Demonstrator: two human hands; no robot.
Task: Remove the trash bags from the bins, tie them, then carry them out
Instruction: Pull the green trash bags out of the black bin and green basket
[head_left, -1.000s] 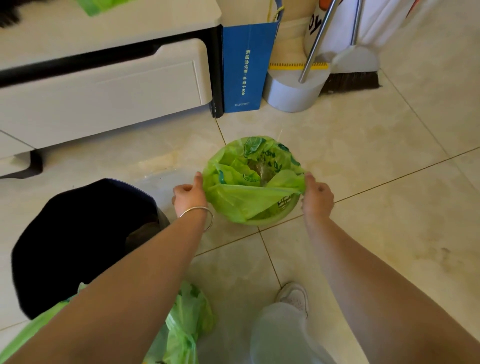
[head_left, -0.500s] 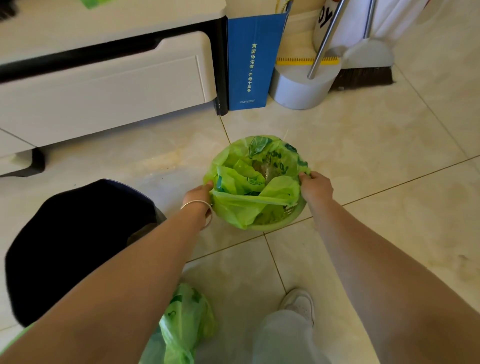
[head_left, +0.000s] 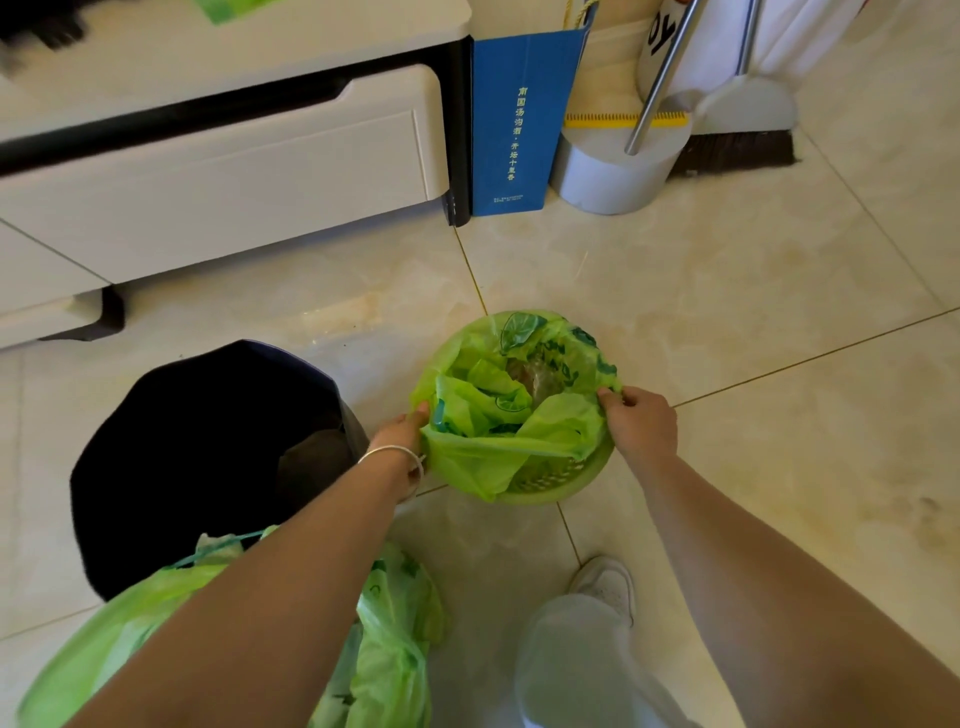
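Observation:
A small round green bin (head_left: 558, 483) stands on the tiled floor, lined with a green trash bag (head_left: 493, 410) whose edge is pulled inward off the near rim. My left hand (head_left: 402, 434) pinches the bag's edge at the bin's left side. My right hand (head_left: 641, 423) grips the bag's edge at the right side. Trash shows inside the bag. A second filled green bag (head_left: 384, 639) lies on the floor at the lower left, partly hidden behind my left arm.
A dark round bin (head_left: 197, 447) stands left of the green one. Behind are a white drawer cabinet (head_left: 223, 176), a blue paper bag (head_left: 519, 130), a grey dustpan holder (head_left: 613, 171) and a broom (head_left: 737, 140). My white shoe (head_left: 605, 584) is below the bin.
Both hands have closed on the bag's edge and drawn it inward off the rim, baring the near side of the green bin. The camera has pulled back.

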